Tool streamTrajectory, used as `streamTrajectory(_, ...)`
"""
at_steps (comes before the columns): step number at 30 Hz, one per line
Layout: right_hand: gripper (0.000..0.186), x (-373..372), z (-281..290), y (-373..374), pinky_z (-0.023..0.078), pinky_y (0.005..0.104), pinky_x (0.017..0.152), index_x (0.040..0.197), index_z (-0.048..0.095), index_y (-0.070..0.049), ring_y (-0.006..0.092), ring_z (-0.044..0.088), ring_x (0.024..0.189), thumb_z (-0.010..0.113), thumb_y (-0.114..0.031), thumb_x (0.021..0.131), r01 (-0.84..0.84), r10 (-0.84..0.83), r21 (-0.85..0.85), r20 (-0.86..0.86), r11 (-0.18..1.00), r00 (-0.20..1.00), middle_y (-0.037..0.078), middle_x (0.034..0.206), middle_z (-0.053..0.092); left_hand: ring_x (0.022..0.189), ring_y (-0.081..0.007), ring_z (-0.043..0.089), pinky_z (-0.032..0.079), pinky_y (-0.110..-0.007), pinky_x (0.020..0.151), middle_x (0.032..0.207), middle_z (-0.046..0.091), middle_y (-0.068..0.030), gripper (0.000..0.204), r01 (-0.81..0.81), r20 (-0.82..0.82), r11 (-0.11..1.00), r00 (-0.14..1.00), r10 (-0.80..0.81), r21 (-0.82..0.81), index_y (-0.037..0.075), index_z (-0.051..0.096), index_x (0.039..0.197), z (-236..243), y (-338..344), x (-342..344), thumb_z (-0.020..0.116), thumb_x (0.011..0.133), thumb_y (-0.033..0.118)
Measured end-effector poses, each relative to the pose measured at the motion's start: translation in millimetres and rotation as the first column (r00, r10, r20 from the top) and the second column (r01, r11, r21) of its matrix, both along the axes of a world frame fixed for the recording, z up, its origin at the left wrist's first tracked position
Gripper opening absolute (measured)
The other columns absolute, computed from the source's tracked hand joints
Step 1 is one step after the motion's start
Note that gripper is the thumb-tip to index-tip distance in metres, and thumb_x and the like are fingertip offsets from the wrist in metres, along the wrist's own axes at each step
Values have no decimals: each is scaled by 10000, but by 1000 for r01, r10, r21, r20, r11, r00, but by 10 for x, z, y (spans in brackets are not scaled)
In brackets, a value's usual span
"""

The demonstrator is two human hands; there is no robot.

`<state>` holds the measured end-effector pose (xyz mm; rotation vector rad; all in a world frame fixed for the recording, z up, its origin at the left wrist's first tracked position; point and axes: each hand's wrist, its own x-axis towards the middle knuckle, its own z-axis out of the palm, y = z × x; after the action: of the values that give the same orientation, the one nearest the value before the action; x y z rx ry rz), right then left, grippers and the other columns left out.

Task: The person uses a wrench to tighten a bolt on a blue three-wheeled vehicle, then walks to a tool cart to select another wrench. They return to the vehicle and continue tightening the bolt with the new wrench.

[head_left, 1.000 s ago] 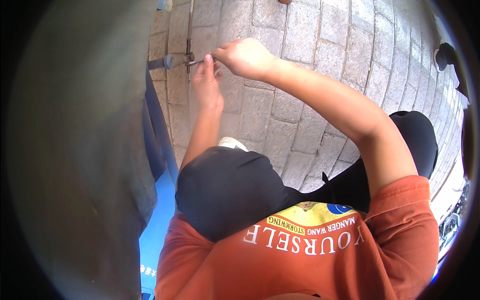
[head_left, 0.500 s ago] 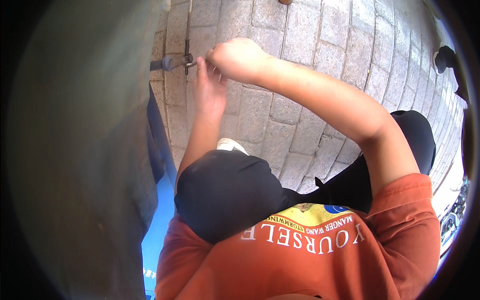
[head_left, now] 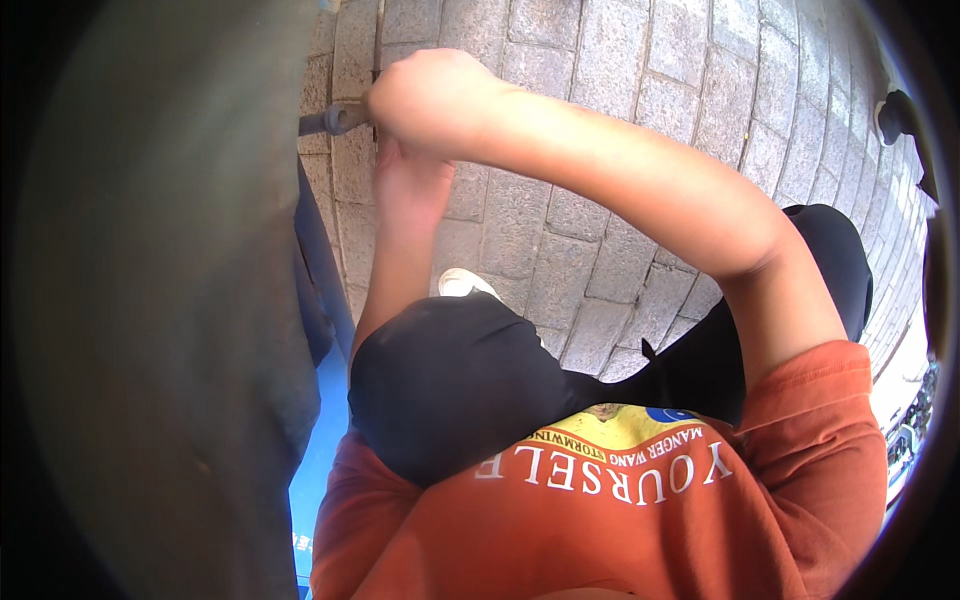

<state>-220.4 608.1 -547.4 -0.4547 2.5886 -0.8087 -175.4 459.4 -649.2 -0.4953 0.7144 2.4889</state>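
Observation:
My right hand point(head_left: 432, 100) is closed at the upper left, its knuckles facing up and its fingers curled out of sight. It sits against the end of a grey metal rod with a rounded, eye-like end point(head_left: 345, 118). Whatever its fingers hold is hidden. Just below it, my left hand point(head_left: 412, 190) reaches up from the knee, with most of its fingers covered by the right hand. A thin dark rod point(head_left: 379, 35) runs from the top edge down to where my hands meet.
A large dark surface point(head_left: 170, 300) fills the left side, with a blue panel point(head_left: 322, 440) beside it. Grey paving bricks point(head_left: 600, 240) lie beneath. My black-trousered knee point(head_left: 455, 385) and a white shoe point(head_left: 467, 283) are below the hands. Another person's dark shoe point(head_left: 888, 118) shows at far right.
My right hand has moved left and slightly up, onto the end of the grey rod, covering the small metal fitting there. My left fingers, visible before, are now mostly hidden under it.

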Motion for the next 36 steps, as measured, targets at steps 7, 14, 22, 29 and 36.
streamTrajectory(7,164,159,-754,258,537,456,671,926,619,-83,348,675,809,590,-216,836,66,-110,-318,-123,946,986,139,783,681,1000,-139,559,446,-328,902,1057,610,13,325,-13,29,958,999,22,-287,111,578,1126,-2,182,3,534,971,393)
streamTrajectory(14,142,358,-1188,154,520,462,653,951,568,-95,354,658,788,585,-210,869,150,-242,-460,-147,875,959,130,810,679,961,-133,565,465,-307,837,1039,611,-24,323,12,-87,804,993,-80,-595,76,591,1099,-192,94,4,555,969,370)
streamTrajectory(22,145,415,-1451,-20,510,472,675,939,556,-75,371,642,815,574,-211,892,240,-341,-597,-60,765,938,131,832,678,910,-105,585,465,-282,758,979,650,-22,315,-22,-140,556,975,-171,-831,40,645,1039,-275,32,-7,554,982,336)
streamTrajectory(29,146,243,-1490,-47,508,474,679,925,553,-78,367,652,826,600,-202,862,228,-263,-438,-20,870,965,136,826,681,905,-107,594,461,-261,748,1011,655,-38,325,5,-103,439,970,-221,-898,32,646,1051,-330,37,-61,547,986,335)
streamTrajectory(36,187,276,-1158,357,525,458,666,873,620,-80,342,668,773,649,-248,795,31,-70,-284,-128,958,989,123,783,682,964,-126,557,440,-295,809,1042,620,-19,351,114,-1,743,988,-153,-659,68,608,1109,-265,149,118,538,981,387)
